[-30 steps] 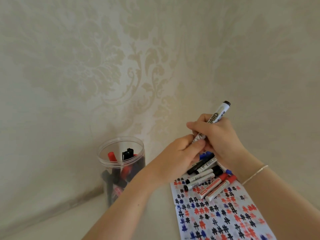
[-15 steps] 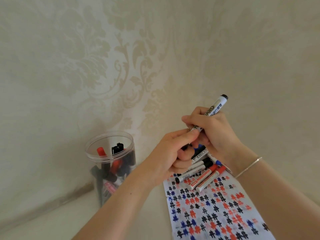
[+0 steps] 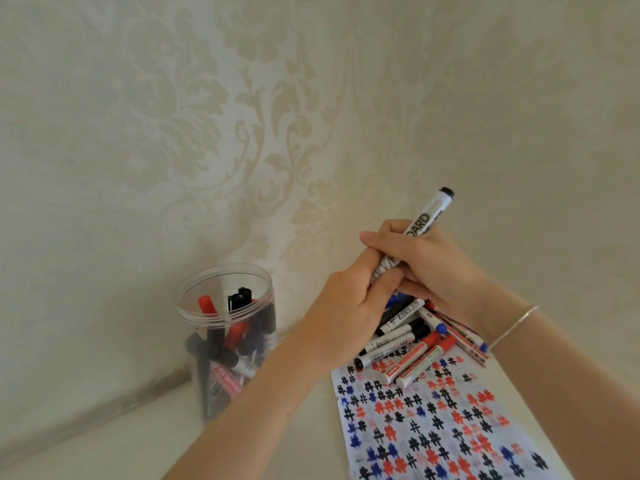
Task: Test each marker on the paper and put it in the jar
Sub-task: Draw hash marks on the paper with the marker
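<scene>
Jar [image 3: 225,327] sits at the table's far left edge by the wall, mouth open, tested markers dropped in. Left hand [image 3: 349,306] pinches the lower end of the marker [image 3: 420,225], likely on the cap; cap itself is hidden. Right hand [image 3: 426,261] is wrapped around the barrel, tail tilted up-right, bracing for the pull. Untested pile [image 3: 415,344] lies under both hands on the paper's [image 3: 433,427] far end, within reach.
</scene>
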A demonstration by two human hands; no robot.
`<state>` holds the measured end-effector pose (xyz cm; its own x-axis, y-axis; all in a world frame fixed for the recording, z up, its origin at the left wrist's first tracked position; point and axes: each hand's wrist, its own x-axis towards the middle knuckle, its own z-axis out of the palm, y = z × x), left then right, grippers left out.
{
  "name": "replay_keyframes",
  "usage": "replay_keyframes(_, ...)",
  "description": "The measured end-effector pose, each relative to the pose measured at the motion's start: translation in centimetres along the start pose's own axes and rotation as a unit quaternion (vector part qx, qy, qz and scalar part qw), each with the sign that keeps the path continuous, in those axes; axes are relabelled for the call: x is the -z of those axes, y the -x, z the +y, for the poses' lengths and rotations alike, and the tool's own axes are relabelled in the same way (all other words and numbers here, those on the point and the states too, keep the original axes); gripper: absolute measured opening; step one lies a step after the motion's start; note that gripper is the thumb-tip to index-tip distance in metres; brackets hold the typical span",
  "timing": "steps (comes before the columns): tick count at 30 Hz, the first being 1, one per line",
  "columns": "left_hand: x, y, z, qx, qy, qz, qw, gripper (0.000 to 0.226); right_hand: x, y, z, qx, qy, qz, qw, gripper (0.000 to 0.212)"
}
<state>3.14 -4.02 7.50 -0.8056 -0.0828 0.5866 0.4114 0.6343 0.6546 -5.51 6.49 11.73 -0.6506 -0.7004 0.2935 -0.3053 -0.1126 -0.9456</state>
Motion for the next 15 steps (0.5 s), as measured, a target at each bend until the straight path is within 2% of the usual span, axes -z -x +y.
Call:
replay_keyframes(2,-0.1,0.1,0.1,-0.002,0.067,-0.001,0.998,0.016,0.2,0.0,0.1,0.013,-0.005,-0.021,1.000,0.026)
replay_keyframes(4,-0.3,0.2,0.1,0.032,0.158,-0.017,0.987,0.018,0.3,-0.1,0.3,0.014,-0.022,-0.040,0.999,0.029)
replay_keyframes(6,-0.3,0.2,-0.2,0.055,0.190,-0.029,0.980,0.021,0.6,-0.2,0.5,0.007,-0.025,-0.045,0.999,0.030)
replay_keyframes(8,-0.5,-0.1,-0.7,0.042,0.119,-0.028,0.992,0.024,0.7,-0.2,0.9,-0.004,-0.012,-0.022,1.000,0.029)
replay_keyframes(10,-0.7,-0.2,-1.0,0.044,0.027,-0.049,0.997,0.032,0.9,0.0,1.5,-0.018,-0.017,0.033,0.999,0.030)
replay_keyframes(13,-1.7,0.3,-1.7,0.125,-0.090,-0.118,0.981,0.046,1.8,0.8,2.5,-0.027,-0.076,0.173,0.982,0.041)
replay_keyframes(15,-2.9,0.8,-2.2,0.153,-0.166,-0.157,0.961,0.046,3.1,2.0,3.0,-0.037,-0.089,0.253,0.963,0.041)
